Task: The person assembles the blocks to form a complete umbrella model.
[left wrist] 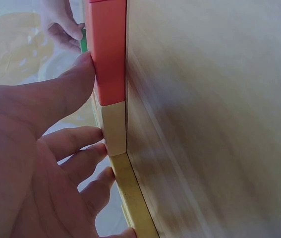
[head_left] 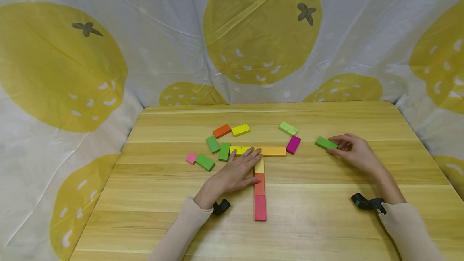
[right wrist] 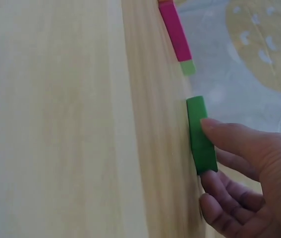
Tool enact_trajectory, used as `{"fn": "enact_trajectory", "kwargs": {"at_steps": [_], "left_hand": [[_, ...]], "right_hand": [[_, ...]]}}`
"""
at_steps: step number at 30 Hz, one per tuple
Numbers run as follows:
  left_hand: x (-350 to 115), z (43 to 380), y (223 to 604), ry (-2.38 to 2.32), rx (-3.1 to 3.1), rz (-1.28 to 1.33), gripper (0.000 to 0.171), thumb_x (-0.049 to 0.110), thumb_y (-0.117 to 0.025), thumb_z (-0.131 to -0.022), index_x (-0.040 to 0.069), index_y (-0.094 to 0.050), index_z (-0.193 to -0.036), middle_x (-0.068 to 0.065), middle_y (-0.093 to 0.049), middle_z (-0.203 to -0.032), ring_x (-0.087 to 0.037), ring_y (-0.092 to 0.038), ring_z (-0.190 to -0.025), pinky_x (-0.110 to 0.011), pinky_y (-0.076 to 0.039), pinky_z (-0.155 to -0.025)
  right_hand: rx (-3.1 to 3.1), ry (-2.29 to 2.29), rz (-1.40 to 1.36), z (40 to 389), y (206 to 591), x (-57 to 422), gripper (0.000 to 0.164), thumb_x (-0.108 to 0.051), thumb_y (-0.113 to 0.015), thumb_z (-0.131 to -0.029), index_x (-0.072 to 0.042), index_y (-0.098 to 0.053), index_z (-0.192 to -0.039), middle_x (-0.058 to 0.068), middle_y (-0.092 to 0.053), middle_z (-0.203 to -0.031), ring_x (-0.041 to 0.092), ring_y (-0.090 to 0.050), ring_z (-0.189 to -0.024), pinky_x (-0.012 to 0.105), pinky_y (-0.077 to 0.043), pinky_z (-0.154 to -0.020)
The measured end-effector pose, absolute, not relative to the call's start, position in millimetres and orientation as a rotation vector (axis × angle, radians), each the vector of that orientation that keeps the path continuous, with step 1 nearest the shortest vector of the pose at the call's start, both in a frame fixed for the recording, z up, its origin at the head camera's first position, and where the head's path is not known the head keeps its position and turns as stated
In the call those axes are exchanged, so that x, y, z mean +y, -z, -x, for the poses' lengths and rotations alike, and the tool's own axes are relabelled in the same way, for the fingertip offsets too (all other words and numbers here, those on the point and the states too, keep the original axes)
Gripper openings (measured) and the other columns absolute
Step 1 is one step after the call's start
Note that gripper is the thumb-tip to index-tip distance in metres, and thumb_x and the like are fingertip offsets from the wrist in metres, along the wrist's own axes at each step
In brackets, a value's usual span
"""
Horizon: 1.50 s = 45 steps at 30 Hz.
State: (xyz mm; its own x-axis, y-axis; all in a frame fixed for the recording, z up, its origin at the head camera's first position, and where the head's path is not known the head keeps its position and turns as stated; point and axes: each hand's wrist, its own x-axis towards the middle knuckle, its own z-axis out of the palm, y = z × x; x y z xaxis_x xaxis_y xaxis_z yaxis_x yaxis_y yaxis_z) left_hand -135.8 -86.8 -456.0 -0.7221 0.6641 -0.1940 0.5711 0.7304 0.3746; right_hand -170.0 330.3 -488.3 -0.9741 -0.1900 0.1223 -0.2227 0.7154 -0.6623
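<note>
At the right of the head view, my right hand [head_left: 357, 153] pinches the near end of a green block [head_left: 324, 142] between thumb and fingers; the right wrist view shows the thumb on that green block [right wrist: 200, 134]. My left hand [head_left: 232, 175] lies with fingers spread over the middle of a T of blocks. Its fingertips touch the yellow block [head_left: 241, 149] and the cream block [head_left: 259, 166], and its thumb touches the orange-red block [head_left: 259, 188]. An orange block [head_left: 272, 151] extends the T's bar to the right, and a red block [head_left: 260, 208] ends its stem.
Left of the bar lie green blocks [head_left: 205, 162] and a small pink block [head_left: 191, 158]. Behind it are an orange-red block [head_left: 222, 131] and a yellow block [head_left: 241, 130]. A light green block [head_left: 288, 128] and a magenta block [head_left: 293, 144] meet at the right. A patterned cloth [head_left: 174, 43] hangs behind the table.
</note>
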Motion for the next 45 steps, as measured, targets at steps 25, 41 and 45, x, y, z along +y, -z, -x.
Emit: {"fn": "enact_trajectory", "kwargs": {"at_steps": [25, 41, 45], "left_hand": [[-87.8, 135.9, 455.8, -0.430, 2.610, -0.972, 0.075, 0.044, -0.057, -0.105, 0.012, -0.026, -0.165, -0.004, -0.018, -0.175, -0.024, -0.013, -0.163, -0.070, -0.013, -0.125], [-88.2, 135.9, 455.6, -0.425, 2.611, -0.972, 0.075, 0.045, -0.057, -0.105, 0.011, -0.026, -0.165, -0.004, -0.018, -0.175, -0.024, -0.013, -0.163, -0.070, -0.013, -0.125], [-87.6, 136.2, 455.4, -0.424, 2.608, -0.973, 0.075, 0.045, -0.057, -0.105, 0.012, -0.026, -0.165, -0.004, -0.018, -0.174, -0.025, -0.013, -0.163, -0.070, -0.013, -0.125]], "right_hand": [[-2.762, -1.012, -0.279, 178.8, 485.0, 293.8, 0.031, -0.017, -0.087, -0.084, 0.003, -0.078, -0.106, 0.012, -0.067, -0.089, -0.001, -0.055, -0.071, 0.016, -0.048, -0.061], [-2.730, -1.093, -0.294, 185.3, 488.1, 292.6, 0.033, -0.011, -0.082, -0.089, 0.002, -0.075, -0.119, 0.011, -0.058, -0.091, 0.005, -0.049, -0.076, 0.018, -0.041, -0.063], [-2.692, -1.147, -0.241, 194.1, 484.3, 285.1, 0.034, -0.013, -0.080, -0.092, 0.001, -0.075, -0.122, 0.013, -0.059, -0.096, 0.009, -0.049, -0.080, 0.017, -0.039, -0.066]]}}
